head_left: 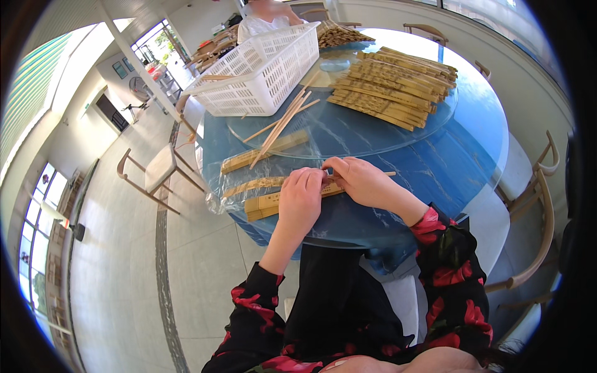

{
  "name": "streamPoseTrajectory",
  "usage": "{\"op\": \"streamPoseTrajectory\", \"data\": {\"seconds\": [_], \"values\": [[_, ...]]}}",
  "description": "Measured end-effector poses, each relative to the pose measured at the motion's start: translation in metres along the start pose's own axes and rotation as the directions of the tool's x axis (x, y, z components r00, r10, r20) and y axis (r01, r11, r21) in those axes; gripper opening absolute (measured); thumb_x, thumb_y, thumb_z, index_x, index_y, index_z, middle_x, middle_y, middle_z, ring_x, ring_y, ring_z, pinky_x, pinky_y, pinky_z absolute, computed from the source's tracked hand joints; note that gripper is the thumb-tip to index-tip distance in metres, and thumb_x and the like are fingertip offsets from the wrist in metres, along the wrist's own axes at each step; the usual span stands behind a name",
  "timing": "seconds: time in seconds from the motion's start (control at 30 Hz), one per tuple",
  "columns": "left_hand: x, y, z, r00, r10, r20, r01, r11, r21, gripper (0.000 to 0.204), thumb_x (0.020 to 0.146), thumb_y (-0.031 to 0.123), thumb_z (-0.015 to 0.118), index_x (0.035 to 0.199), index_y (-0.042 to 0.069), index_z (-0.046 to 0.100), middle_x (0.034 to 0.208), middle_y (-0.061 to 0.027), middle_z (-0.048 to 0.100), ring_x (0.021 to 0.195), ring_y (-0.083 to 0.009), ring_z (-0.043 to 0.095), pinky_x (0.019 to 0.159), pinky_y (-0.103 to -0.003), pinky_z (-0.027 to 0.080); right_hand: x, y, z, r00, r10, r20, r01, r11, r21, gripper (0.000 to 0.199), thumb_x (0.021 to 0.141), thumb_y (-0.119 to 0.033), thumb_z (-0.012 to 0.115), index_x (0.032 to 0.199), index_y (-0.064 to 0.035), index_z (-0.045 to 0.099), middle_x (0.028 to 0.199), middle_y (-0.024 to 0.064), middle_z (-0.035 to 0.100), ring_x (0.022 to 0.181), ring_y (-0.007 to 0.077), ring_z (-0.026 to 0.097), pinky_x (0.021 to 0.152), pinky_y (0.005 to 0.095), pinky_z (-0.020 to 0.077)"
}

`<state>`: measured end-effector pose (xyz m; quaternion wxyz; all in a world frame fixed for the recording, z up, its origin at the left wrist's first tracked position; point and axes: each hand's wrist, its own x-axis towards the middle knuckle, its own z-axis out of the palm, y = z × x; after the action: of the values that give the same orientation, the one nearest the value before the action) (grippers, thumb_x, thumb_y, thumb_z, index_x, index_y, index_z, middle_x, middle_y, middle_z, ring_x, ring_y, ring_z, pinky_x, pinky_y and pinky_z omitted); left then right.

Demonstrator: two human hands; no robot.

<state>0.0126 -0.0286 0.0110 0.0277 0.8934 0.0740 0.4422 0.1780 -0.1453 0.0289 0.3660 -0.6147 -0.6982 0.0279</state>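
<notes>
My left hand [303, 198] is closed, its fingertips pinched close to those of my right hand [362, 181], above the near edge of the table. A narrow yellow-brown paper sleeve [254, 185] runs leftward from my left fingers. My right hand is closed too; the end of a thin wooden chopstick [390, 173] sticks out beyond it on the right. Where the two hands meet, the fingers hide what they grip. Under my left hand lie flat printed sleeves [262, 207]. Farther off, another yellow-brown sleeve [239, 163] rests on clear plastic wrap [214, 202].
Loose wooden chopsticks [283, 127] lie beside a white slatted plastic basket [242, 93]. A big stack of yellow-brown sleeves [395, 87] covers the turntable's right side, with another pile [342, 35] behind. A person [267, 22] sits across the blue-covered table [429, 180]. Wooden chairs [163, 171] stand around.
</notes>
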Motion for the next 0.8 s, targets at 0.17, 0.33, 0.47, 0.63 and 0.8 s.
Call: {"op": "streamPoseTrajectory", "data": {"seconds": [0.17,0.33,0.47,0.63,0.8], "values": [[-0.001,-0.001,-0.003,0.996,-0.092,-0.002,0.092,0.994,0.054,0.014,0.091,0.003,0.070,0.100,0.007,0.060,0.102,-0.0066,0.072,0.100,-0.0306,0.068,0.090,-0.043,0.054,0.001,-0.007,-0.023,0.993,0.118,-0.018,-0.119,0.984,-0.129,0.021,0.097,-0.015,0.067,0.117,-0.0092,0.065,0.093,0.0164,0.070,0.099,0.0373,0.068,0.085,0.0483,0.0528],[0.002,-0.004,-0.009,0.957,-0.169,-0.235,0.205,0.969,0.138,0.017,0.089,-0.003,0.070,0.097,0.006,0.059,0.111,-0.0066,0.075,0.112,-0.0335,0.066,0.099,-0.045,0.051,-0.005,0.014,-0.060,0.977,0.129,-0.172,-0.185,0.913,-0.364,0.014,0.097,-0.019,0.065,0.101,-0.0095,0.075,0.091,0.0106,0.072,0.096,0.0361,0.066,0.083,0.0482,0.0522],[0.003,-0.003,-0.013,0.966,-0.103,-0.239,0.146,0.974,0.170,0.017,0.087,-0.004,0.071,0.097,0.006,0.061,0.112,-0.0067,0.073,0.119,-0.0340,0.064,0.102,-0.044,0.051,-0.003,0.009,-0.048,0.984,0.144,-0.108,-0.157,0.979,-0.129,0.014,0.099,-0.013,0.064,0.107,-0.0057,0.073,0.097,0.0128,0.071,0.099,0.0349,0.064,0.089,0.0447,0.0521],[0.005,0.001,-0.012,0.986,-0.037,-0.162,0.048,0.997,0.066,0.018,0.085,-0.004,0.074,0.097,0.006,0.065,0.113,-0.0062,0.072,0.122,-0.0339,0.063,0.102,-0.043,0.052,-0.003,0.001,-0.025,0.990,0.104,0.099,-0.099,0.993,-0.060,0.015,0.099,-0.015,0.060,0.102,-0.0065,0.072,0.092,0.0134,0.070,0.097,0.0366,0.065,0.086,0.0477,0.0514],[0.006,0.006,-0.018,0.965,0.043,-0.260,-0.027,0.997,0.066,0.016,0.085,-0.001,0.076,0.093,0.006,0.064,0.106,-0.0053,0.072,0.114,-0.0331,0.064,0.101,-0.042,0.050,0.001,-0.007,-0.019,0.992,0.100,0.072,-0.097,0.995,-0.036,0.013,0.099,-0.014,0.060,0.095,-0.0065,0.069,0.089,0.0121,0.070,0.093,0.0363,0.065,0.081,0.0481,0.0513]]}}
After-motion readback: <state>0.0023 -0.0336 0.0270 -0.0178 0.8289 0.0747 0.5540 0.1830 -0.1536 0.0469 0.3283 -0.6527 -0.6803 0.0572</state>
